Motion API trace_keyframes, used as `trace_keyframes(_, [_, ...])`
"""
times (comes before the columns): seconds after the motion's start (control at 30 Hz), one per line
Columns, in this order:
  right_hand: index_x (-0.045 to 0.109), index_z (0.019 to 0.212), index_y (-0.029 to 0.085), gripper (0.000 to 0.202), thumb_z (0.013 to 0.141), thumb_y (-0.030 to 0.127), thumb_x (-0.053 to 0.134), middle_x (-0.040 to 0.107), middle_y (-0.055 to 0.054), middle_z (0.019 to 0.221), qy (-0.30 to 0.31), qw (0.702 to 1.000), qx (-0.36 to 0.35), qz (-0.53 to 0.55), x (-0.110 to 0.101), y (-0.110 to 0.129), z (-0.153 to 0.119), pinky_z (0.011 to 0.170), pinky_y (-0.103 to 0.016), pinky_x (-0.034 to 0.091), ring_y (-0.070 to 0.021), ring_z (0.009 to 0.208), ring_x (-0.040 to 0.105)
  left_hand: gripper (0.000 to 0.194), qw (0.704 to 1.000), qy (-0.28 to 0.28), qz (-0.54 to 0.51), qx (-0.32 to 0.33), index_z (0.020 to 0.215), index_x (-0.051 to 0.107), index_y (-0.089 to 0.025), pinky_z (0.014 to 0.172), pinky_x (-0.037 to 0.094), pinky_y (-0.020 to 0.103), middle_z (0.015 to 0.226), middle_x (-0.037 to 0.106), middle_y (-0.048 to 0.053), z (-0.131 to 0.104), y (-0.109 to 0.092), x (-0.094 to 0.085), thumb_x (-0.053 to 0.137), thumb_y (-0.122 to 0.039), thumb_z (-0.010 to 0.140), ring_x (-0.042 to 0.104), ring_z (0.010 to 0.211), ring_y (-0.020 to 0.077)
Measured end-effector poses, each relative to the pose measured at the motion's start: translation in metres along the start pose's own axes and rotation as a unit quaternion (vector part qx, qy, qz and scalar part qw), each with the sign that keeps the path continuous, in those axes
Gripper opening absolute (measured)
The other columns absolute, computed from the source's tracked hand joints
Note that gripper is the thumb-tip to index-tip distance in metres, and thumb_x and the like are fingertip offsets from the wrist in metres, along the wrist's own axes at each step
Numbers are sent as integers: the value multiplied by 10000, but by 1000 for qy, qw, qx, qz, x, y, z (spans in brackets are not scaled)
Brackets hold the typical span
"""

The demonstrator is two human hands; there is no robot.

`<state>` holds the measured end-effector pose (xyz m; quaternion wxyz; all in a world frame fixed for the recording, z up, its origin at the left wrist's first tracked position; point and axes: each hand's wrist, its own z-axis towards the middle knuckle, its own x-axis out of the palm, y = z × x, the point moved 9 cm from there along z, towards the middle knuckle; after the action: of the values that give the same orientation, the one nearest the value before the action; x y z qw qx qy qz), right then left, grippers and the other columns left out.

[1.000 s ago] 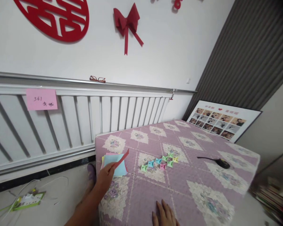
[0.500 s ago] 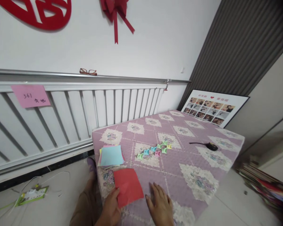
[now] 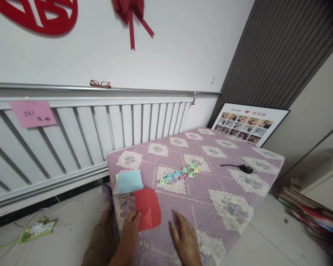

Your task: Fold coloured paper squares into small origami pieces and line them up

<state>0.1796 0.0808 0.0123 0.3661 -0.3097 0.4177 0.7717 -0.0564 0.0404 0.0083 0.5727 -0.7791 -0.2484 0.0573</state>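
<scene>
My left hand pinches the lower left edge of a red sheet of paper, which shows crease lines and is raised off the cloth. To the right of the paper, my right hand holds nothing; its fingers are apart and slightly curled over the bed cover. Just beyond the red sheet lies a stack of coloured paper squares, light blue on top. Several small folded paper pieces in green, blue, pink and yellow sit in a cluster farther out.
The purple floral cover spreads beneath everything. On its right side lies a black object with a strap. A white radiator with a pink note runs behind; glasses rest on the pipe. A photo board leans at the back.
The red paper has tilted and lifted slightly in my left hand, its creases now showing. My right hand has turned and shifted a little left. The whole view has moved slightly.
</scene>
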Motion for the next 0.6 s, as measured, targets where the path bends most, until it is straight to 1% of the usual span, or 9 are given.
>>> trace_keyframes(0.03, [474,1276,204,461,867,415,504,623,-103,1198,-4,1000,2,4,0,-1,0,900,-397,486,-236,1083,594,202,997,13,54,44,867,666,-148,860,469,343,858,699,48,0,-13,1,568,-292,766,626,900,242])
trace_keyframes(0.07, [464,1284,201,475,864,420,509,621,-106,1200,-7,1000,5,7,0,-1,0,903,-403,486,-239,1083,595,251,977,32,166,128,934,673,-154,894,452,353,923,700,62,-3,-31,6,512,-292,799,616,940,243])
trace_keyframes(0.13, [428,1313,200,519,857,433,516,610,-116,1218,-10,1000,10,7,0,-2,-1,908,-423,483,-252,1096,588,355,906,67,341,243,1092,652,-166,989,392,357,1114,663,86,-12,-46,21,434,-237,821,570,1073,234])
trace_keyframes(0.2, [381,1348,198,577,845,440,527,592,-129,1242,-14,1000,10,5,1,-2,-3,904,-446,482,-268,1112,578,440,825,103,474,289,1195,609,-157,1052,338,352,1246,599,93,-21,-39,38,382,-176,819,516,1167,220])
trace_keyframes(0.3, [314,1389,188,645,822,386,550,564,-144,1273,-12,1000,-6,8,1,1,-5,915,-460,473,-277,1150,550,471,751,150,583,272,1233,589,-161,1058,339,369,1295,566,80,-28,-10,53,339,-140,834,494,1197,224])
trace_keyframes(0.4, [289,1411,194,670,793,256,539,513,-133,1331,15,998,-41,36,3,10,-5,972,-444,435,-252,1222,486,472,719,173,625,249,1242,583,-203,1035,364,381,1302,562,50,-34,12,58,330,-133,849,493,1194,230])
trace_keyframes(0.47, [390,1362,225,628,751,168,521,486,-105,1363,43,995,-66,53,4,16,-6,1002,-437,405,-238,1255,448,468,711,179,636,241,1241,583,-219,1026,373,385,1297,566,40,-36,19,59,327,-132,858,500,1183,231])
trace_keyframes(0.53, [566,1194,261,519,700,111,513,491,-74,1363,72,992,-79,60,6,20,-6,1003,-440,392,-241,1264,433,457,709,183,639,237,1226,593,-230,1008,389,380,1280,579,39,-38,21,58,326,-136,867,516,1162,228])
trace_keyframes(0.6, [659,982,266,392,666,89,512,519,-58,1336,92,991,-75,58,8,20,-5,989,-448,390,-251,1255,437,435,712,195,630,239,1211,603,-240,993,402,371,1259,593,40,-40,21,56,347,-154,869,529,1143,225])
